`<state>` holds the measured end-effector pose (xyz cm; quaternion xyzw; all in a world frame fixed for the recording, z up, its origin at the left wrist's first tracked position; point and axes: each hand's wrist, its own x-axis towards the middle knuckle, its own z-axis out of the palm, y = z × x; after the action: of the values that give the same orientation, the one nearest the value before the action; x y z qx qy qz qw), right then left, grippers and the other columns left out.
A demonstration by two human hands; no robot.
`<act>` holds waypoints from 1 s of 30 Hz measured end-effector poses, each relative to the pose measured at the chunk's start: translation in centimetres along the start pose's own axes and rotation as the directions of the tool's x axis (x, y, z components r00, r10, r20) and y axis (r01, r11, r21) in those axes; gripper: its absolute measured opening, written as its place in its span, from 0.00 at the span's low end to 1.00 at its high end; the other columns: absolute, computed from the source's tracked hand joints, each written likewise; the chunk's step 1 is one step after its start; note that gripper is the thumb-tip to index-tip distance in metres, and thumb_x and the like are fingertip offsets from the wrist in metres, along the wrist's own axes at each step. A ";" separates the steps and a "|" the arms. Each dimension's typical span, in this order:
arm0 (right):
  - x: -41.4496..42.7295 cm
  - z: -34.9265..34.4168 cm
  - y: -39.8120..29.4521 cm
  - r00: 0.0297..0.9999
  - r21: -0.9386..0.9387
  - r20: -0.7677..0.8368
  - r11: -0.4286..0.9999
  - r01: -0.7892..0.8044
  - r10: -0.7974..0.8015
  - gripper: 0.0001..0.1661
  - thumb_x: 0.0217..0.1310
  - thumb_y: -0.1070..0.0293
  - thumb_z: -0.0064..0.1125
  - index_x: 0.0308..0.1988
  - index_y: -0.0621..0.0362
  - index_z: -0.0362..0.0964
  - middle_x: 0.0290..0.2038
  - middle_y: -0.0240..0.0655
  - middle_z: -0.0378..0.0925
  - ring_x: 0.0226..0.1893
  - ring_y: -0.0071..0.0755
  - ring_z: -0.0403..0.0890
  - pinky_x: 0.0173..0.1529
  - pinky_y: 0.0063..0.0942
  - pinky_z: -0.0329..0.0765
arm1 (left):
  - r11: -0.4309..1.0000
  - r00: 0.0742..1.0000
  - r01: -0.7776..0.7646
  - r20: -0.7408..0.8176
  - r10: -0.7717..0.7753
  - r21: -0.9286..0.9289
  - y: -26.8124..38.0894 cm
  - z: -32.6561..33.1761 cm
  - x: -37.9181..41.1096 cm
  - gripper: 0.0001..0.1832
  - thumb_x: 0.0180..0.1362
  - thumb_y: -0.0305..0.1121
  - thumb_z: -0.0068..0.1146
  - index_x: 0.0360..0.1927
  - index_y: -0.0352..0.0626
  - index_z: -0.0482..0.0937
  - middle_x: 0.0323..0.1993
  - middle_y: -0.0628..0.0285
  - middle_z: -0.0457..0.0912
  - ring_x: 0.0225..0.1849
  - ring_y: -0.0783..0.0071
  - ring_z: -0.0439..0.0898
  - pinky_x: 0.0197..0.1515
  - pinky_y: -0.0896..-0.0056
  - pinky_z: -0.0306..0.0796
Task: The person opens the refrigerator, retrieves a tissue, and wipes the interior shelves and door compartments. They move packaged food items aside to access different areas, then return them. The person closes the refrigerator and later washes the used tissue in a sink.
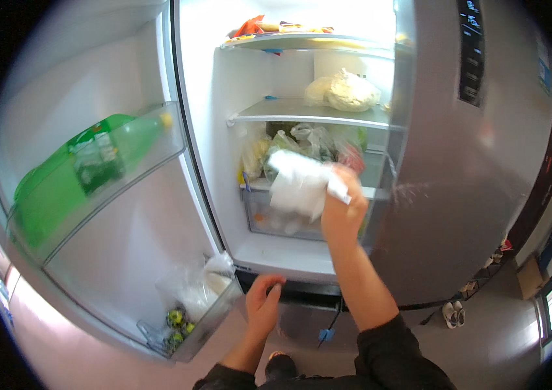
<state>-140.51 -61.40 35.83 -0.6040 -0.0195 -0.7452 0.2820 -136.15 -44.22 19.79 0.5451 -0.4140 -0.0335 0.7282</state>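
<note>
My right hand point(349, 190) is closed on a white cloth or paper wipe point(298, 183), blurred by motion. The wipe hangs in front of the fridge's lower shelf and the clear drawer point(256, 214) beneath. Bagged vegetables point(315, 139) show behind it on that shelf. Below the fridge's bottom ledge, near the open door's lower bin, my left hand point(264, 300) has its thumb and fingers apart and holds nothing. A pale bagged item point(351, 92) lies on the middle shelf.
The open left door point(120, 234) carries a bin with a large green bottle point(56, 200) and a lower bin with plastic bags point(198, 287). Packages point(276, 29) lie on the top shelf. The closed right door point(451, 195) stands at right. Shoes point(453, 314) are on the floor.
</note>
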 end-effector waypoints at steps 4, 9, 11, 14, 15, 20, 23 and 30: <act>9.1 6.3 8.1 0.910 -0.367 -0.190 0.887 0.282 -0.368 0.10 0.45 0.80 0.52 0.33 0.63 0.75 0.34 0.43 0.77 0.37 0.44 0.77 0.43 0.31 0.73 | 0.992 0.994 -0.081 -0.076 0.074 -0.097 -1.0 1.6 13.8 0.08 0.55 0.25 0.47 0.37 0.35 0.75 0.36 0.60 0.77 0.41 0.74 0.73 0.48 0.75 0.64; 14.3 12.4 15.4 0.938 -0.693 0.332 0.650 0.314 -0.099 0.14 0.44 0.79 0.48 0.33 0.58 0.76 0.39 0.40 0.77 0.41 0.45 0.76 0.43 0.35 0.73 | 0.973 0.970 -0.073 -0.241 0.018 -0.220 -2.8 3.9 24.6 0.09 0.52 0.24 0.48 0.36 0.34 0.75 0.35 0.59 0.76 0.41 0.71 0.73 0.49 0.73 0.63; 15.2 13.1 17.2 0.692 -0.828 0.474 0.542 0.142 0.544 0.16 0.56 0.67 0.44 0.42 0.53 0.75 0.49 0.40 0.73 0.51 0.41 0.72 0.52 0.34 0.69 | 0.970 0.931 -0.231 -0.305 0.198 -0.075 -3.5 4.4 27.6 0.10 0.49 0.24 0.49 0.36 0.36 0.75 0.37 0.58 0.75 0.44 0.66 0.71 0.52 0.68 0.62; 16.2 14.6 19.3 0.320 -0.750 0.660 0.614 0.244 0.680 0.28 0.62 0.50 0.32 0.58 0.48 0.62 0.60 0.44 0.60 0.61 0.47 0.59 0.62 0.40 0.57 | 0.890 0.794 -0.407 -0.403 0.456 0.204 -4.8 4.5 31.5 0.11 0.47 0.23 0.47 0.37 0.36 0.73 0.42 0.54 0.72 0.47 0.56 0.68 0.54 0.60 0.59; 15.7 15.6 19.8 0.279 -0.767 0.641 0.577 0.281 0.715 0.31 0.62 0.47 0.29 0.60 0.47 0.58 0.62 0.44 0.55 0.64 0.48 0.54 0.64 0.41 0.53 | 0.868 0.747 -0.417 -0.441 0.497 0.271 -5.0 4.3 32.2 0.11 0.48 0.24 0.46 0.37 0.36 0.73 0.43 0.53 0.71 0.49 0.55 0.67 0.55 0.58 0.58; 17.4 19.0 23.7 0.024 -0.740 0.617 0.570 0.356 0.786 0.39 0.62 0.37 0.23 0.65 0.44 0.46 0.69 0.39 0.37 0.69 0.46 0.39 0.68 0.46 0.41 | 0.627 0.522 -0.419 -0.391 0.758 0.657 -5.2 2.6 34.1 0.15 0.49 0.24 0.44 0.43 0.32 0.70 0.50 0.51 0.65 0.58 0.52 0.59 0.60 0.50 0.52; 18.9 18.9 28.0 -0.025 -0.647 0.728 0.698 0.307 0.685 0.39 0.61 0.35 0.23 0.61 0.49 0.55 0.67 0.41 0.43 0.67 0.45 0.44 0.66 0.46 0.45 | 0.469 0.445 -0.421 -0.274 0.853 0.777 -4.7 1.8 35.3 0.17 0.51 0.27 0.43 0.44 0.31 0.69 0.51 0.50 0.64 0.60 0.50 0.57 0.61 0.47 0.50; 21.2 22.7 40.7 -0.205 -0.662 0.741 0.747 -0.062 0.640 0.33 0.60 0.39 0.32 0.43 0.54 0.72 0.36 0.34 0.75 0.33 0.31 0.73 0.40 0.33 0.71 | 0.380 0.411 -0.554 -0.153 0.899 0.741 -5.3 0.8 41.1 0.27 0.55 0.36 0.43 0.55 0.28 0.62 0.53 0.43 0.69 0.56 0.43 0.67 0.62 0.49 0.50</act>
<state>-104.65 -95.64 48.61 -0.9588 0.1128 0.0677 0.2519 -107.62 -67.51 38.79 0.4669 -0.3831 0.5922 0.5334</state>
